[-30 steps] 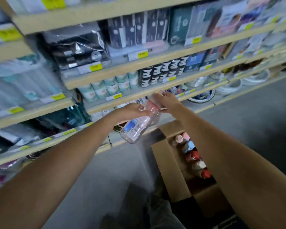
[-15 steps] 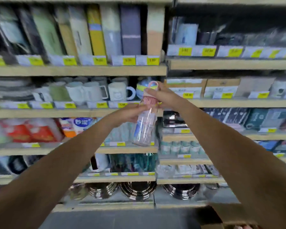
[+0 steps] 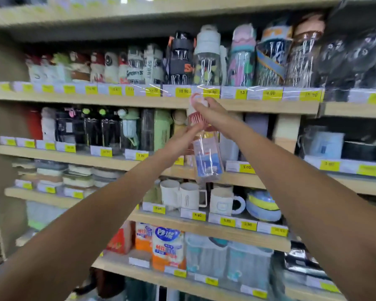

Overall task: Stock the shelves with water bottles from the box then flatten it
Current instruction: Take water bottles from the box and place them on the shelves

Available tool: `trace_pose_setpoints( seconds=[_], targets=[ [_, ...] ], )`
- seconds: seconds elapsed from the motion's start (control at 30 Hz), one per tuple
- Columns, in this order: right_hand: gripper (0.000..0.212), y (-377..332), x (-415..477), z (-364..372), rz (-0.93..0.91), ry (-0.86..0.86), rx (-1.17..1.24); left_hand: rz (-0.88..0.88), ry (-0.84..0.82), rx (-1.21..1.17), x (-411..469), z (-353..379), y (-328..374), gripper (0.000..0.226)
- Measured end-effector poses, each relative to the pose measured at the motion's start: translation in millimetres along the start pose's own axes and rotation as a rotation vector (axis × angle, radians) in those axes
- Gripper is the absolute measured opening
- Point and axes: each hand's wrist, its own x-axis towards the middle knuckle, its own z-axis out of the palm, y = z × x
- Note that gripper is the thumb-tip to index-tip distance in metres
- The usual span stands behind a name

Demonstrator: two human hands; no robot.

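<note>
The right hand (image 3: 208, 115) had its grip curled over the pink ribbed cap of the water bottle (image 3: 207, 158). The left hand (image 3: 179, 141) lay with straight fingers against the neck. The bottle hung cap up, its long axis near vertical and its base slightly rightward. It had a clear body and a blue-and-white label. Shelves (image 3: 139, 101) stood behind the grip, and mugs (image 3: 189, 196) stood below it.

"From where does the single view look?"
"From the wearer's head, facing forward at light wooden shop shelves with yellow price tags (image 3: 74, 99), slightly tilted."
"How near?"
"Close. Both bare forearms (image 3: 96, 216) stretch from the bottom corners toward the shelf fronts."
</note>
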Motion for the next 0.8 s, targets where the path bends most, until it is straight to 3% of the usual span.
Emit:
trace_pose_setpoints(
  seconds=[0.23, 0.33, 0.43, 0.6, 0.7, 0.8],
  targets=[
    [0.013, -37.2, 72.2, -7.2, -0.191, -0.016, 0.014, 0.151, 0.196, -0.071, 72.7, -42.2, 49.0, 0.048],
    [0.020, -44.1, 95.2, -6.4, -0.224, -0.010, -0.019, 0.191, 0.253, -0.116, 93.5, -53.9, 66.7, 0.048],
    [0.044, -51.9, 119.3, -1.1, -0.283, -0.024, -0.059, 0.270, 0.368, -0.230, 112.1, -65.2, 77.8, 0.037],
    [0.040, -57.6, 142.7, 10.4, -0.353, -0.124, -0.196, 0.360, 0.503, -0.489, 135.2, -96.9, 82.0, 0.041],
    [0.068, -62.2, 155.8, 30.9, -0.411, -0.087, -0.250, 0.380, 0.497, -0.556, 143.7, -125.9, 83.5, 0.041],
    [0.056, -69.0, 163.7, 45.2, -0.445, -0.035, -0.227, 0.384, 0.405, -0.498, 152.8, -146.7, 75.9, 0.047]
  ],
)
